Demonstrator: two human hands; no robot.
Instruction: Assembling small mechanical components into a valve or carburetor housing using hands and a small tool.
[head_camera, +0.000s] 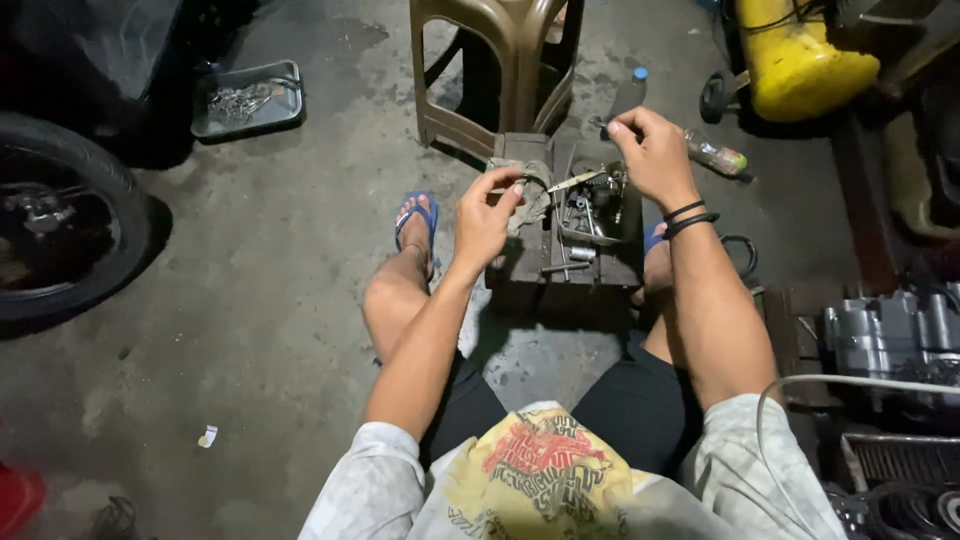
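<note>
I sit over a low wooden box (520, 262) that stands on the concrete floor between my feet. My left hand (485, 215) pinches a dirty grey rag (530, 195) at the box's near left corner. My right hand (652, 150) is raised over the box's right side, its fingers closed around a thin metal tool (603, 125) whose tip sticks out to the left. Small metal engine parts (590, 205) lie heaped in the box under that hand. Two black bands circle my right wrist.
A brown plastic stool (497, 70) stands just beyond the box. A metal tray (247, 98) with small parts lies far left, a motorcycle tyre (70, 230) at the left edge. A yellow tank (795, 55) sits top right, an engine block (895, 335) at right, a plastic bottle (715, 155) beside my right hand.
</note>
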